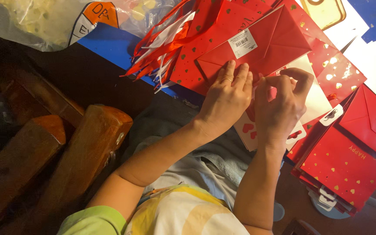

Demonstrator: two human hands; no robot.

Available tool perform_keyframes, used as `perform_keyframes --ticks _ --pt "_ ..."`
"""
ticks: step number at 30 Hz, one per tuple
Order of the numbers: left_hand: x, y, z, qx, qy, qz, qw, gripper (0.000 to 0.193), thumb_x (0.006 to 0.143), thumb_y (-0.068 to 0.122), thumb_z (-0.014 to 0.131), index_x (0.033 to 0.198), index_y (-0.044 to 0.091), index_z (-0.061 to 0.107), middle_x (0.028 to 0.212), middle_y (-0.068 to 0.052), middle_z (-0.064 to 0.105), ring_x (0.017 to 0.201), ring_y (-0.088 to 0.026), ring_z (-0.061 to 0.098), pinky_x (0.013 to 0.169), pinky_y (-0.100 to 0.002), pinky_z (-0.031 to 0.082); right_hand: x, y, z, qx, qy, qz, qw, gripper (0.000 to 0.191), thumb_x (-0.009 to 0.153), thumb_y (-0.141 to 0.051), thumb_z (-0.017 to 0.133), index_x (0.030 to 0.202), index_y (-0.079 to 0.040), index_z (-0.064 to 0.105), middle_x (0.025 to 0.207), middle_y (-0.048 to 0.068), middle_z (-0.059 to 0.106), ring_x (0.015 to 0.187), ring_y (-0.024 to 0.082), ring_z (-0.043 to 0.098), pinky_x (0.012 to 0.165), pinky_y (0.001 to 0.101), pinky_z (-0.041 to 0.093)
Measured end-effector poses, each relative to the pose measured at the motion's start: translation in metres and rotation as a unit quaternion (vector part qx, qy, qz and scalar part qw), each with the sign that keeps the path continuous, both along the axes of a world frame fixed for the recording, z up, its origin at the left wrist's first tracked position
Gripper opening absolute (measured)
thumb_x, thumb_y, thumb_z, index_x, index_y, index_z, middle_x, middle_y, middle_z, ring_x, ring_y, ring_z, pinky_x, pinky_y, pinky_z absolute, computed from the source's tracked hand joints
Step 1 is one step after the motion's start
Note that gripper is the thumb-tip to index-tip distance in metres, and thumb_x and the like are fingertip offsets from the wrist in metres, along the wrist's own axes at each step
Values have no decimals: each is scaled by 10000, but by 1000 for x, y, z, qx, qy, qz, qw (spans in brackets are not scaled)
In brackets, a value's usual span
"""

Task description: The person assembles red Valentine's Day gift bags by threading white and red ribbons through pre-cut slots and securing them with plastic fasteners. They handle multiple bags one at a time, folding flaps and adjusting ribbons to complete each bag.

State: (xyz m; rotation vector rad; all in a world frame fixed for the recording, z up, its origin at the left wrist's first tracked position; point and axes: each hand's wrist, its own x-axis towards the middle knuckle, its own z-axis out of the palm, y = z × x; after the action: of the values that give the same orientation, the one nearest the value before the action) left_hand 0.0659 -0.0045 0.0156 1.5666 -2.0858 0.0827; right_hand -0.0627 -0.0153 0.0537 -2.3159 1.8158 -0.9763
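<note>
At far left, dark wooden chair parts [83, 148] stand beside my lap, and a clear plastic bag [35, 19] lies on the upper left of the blue table [109, 48]. Next come loose red and white ribbons [162, 48], fanned toward the table edge.

My left hand [227, 98] lies flat, fingers together, pressing the lower edge of a red envelope [262, 43]. The envelope rests flap up on a red gift bag with gold hearts [196, 56], near the table's front edge. It looks light, thin and easily creased, probably a little slick; I judge it best held by an edge or corner, with the flat of a hand steadying it.

My right hand [281, 106] touches the left, thumb and forefinger pinched on something small; I cannot tell what. Under it lies a white card with red hearts [249, 130].

To the right, more red bags [344, 165] and another envelope [370, 122] crowd the table, leaving little open room.
</note>
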Motion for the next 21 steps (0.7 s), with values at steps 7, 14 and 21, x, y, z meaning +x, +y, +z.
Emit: perform_keyframes --ticks 7,14,21 --pt "7 4 2 2 12 -4 1000 396 895 105 654 1266 -29 683 1355 -214 642 1283 -448 598 1122 -458 491 7 6 10 30 -55 14 998 110 1037 -75 760 1040 -26 661 1260 125 586 1005 238 719 802 349 604" --pt "33 18 18 -33 198 -66 978 289 905 98 707 1180 8 711 1267 -154 676 1265 -388 626 1061 -407 522 6 14 20 36 -115 54 991 88 1081 -44 694 1091 13 628 1289 152 609 1004 229 729 793 316 622" --pt "121 62 22 10 151 74 986 165 816 18 724 941 119 762 968 -35 634 979 -280 586 872 -434 493 13 31 35 -14 -120 76 990 121 1108 -47 683 1213 -4 642 1269 143 613 1187 278 630 1049 379 523"
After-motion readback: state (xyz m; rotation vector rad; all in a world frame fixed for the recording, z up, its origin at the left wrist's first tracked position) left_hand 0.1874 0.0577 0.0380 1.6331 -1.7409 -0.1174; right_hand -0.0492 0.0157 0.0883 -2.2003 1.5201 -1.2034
